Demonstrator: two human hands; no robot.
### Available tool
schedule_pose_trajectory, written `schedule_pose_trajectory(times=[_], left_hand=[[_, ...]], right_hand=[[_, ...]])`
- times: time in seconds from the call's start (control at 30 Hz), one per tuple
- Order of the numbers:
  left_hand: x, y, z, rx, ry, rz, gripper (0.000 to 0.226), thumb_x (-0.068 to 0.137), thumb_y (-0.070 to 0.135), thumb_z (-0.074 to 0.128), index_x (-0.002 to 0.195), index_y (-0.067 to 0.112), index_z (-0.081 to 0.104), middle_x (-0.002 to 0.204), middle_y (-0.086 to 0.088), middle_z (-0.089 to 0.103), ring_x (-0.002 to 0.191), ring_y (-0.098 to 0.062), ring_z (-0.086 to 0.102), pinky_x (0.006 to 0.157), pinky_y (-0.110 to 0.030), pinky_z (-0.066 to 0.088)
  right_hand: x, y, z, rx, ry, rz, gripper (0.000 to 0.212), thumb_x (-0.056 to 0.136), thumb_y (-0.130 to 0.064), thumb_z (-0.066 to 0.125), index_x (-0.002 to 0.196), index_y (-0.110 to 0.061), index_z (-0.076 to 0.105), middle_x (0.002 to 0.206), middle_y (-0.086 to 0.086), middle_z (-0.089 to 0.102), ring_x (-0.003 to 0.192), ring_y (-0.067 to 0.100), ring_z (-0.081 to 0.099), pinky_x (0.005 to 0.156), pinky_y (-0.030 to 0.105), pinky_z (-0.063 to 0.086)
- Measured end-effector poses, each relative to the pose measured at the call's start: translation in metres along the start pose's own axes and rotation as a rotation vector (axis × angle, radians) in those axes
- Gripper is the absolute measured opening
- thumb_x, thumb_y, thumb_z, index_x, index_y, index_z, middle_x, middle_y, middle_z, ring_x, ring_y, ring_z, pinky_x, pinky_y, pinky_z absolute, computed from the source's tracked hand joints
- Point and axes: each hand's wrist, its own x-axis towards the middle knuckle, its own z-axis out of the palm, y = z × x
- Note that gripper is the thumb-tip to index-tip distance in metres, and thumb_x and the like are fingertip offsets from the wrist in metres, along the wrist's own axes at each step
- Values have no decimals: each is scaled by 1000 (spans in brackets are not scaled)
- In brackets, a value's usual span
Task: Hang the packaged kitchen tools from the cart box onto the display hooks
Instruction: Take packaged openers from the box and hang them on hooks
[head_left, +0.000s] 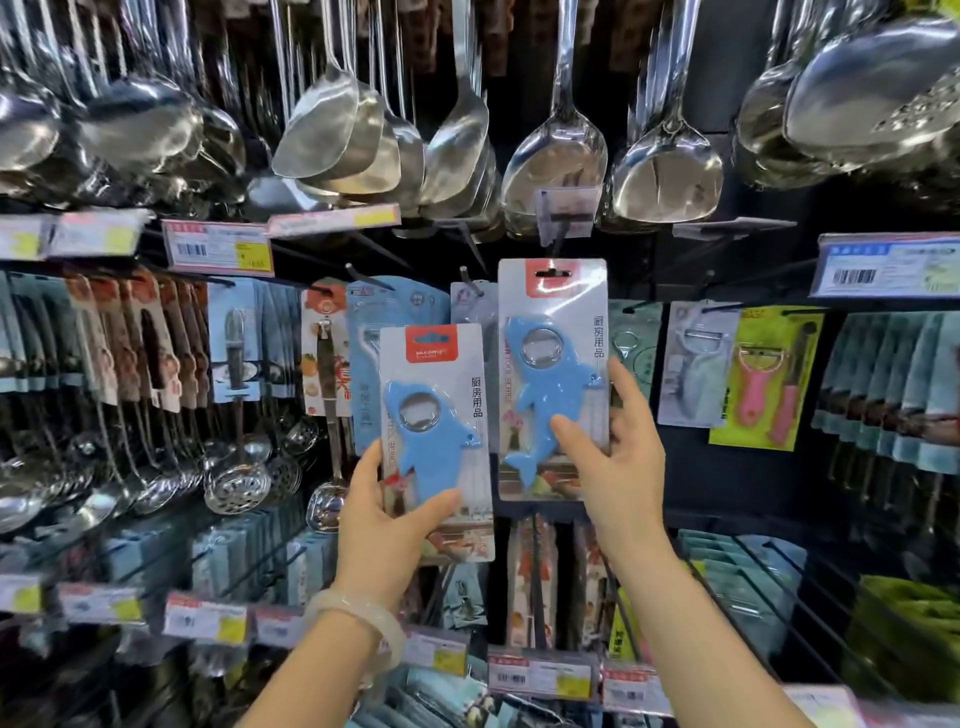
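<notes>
Two carded packs, each with a blue shark-shaped bottle opener and a red header, are raised before the display. My left hand grips the lower pack by its bottom edge. My right hand holds the higher pack by its lower right side, thumb on the shark's tail. The hang slot of that pack sits just under the tip of a black display hook, below a price tag holder. A second bare hook juts out to the left of it. The cart box is out of sight.
Steel ladles and spatulas hang in a row overhead. Packaged peelers hang to the right, packaged tools and strainers to the left. Price label rails run along the hooks. More hooks with packs stick out below.
</notes>
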Motion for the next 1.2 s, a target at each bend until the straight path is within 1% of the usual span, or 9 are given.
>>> schedule_pose_trajectory(times=[0.13,0.27,0.4,0.63,0.77,0.83,0.97,1.07,1.2], left_hand=[[3,-2,1,-1,-10,0,73,72,1,76,131,30,44,116,4,65,94,-13,68,82,-44,57],[6,-4,2,6,-16,12,71,72,-2,75,129,29,45,114,2,65,93,-12,68,68,-27,59],[8,-8,2,14,-22,22,72,72,0,76,130,29,44,116,1,65,97,-13,66,63,-18,56],[8,-10,7,-8,-48,27,68,74,-5,72,130,25,47,114,0,66,94,-12,67,57,-16,54],[7,-14,16,-26,-77,13,70,77,-3,71,135,25,43,117,1,65,96,-15,67,54,-21,55],[6,-17,21,-16,-96,32,66,81,-5,66,135,24,43,116,4,64,91,-8,68,55,-18,54],[1,-25,33,-9,-178,57,58,85,-6,60,127,32,46,114,8,67,99,-7,67,71,-25,57],[-1,-25,41,31,-219,90,62,86,-2,62,132,33,43,123,8,64,112,-10,62,93,-38,52],[-1,-10,52,66,-206,161,71,84,4,66,134,42,33,134,2,55,118,-9,56,94,-30,52]], right_hand=[[0,-1,1,17,34,-6,62,87,1,62,136,-31,39,141,-8,46,102,4,58,70,27,56],[3,6,3,-27,43,-13,62,87,-2,64,132,-37,40,137,-6,51,97,21,65,70,20,56],[4,13,2,-88,59,0,63,86,-5,66,137,-32,40,141,-8,46,125,9,50,90,11,48],[23,16,-4,-293,-23,95,65,90,-14,61,146,-27,30,140,-9,39,118,0,41,75,-4,36],[17,18,-6,-474,-90,166,66,91,-31,59,148,-24,26,139,-1,31,115,2,35,90,9,26],[6,24,-5,-429,-121,167,63,89,-33,61,145,-24,32,137,-2,39,125,9,42,100,20,33],[-24,32,2,-289,-280,217,60,88,-26,65,138,-36,34,122,-14,57,112,7,58,94,33,51],[-34,34,2,-206,-207,151,63,87,-10,64,131,-45,36,130,-13,56,117,8,57,91,33,54],[-28,21,-3,-96,-145,87,75,88,-6,62,126,-62,29,143,-12,44,124,7,51,96,43,51]])
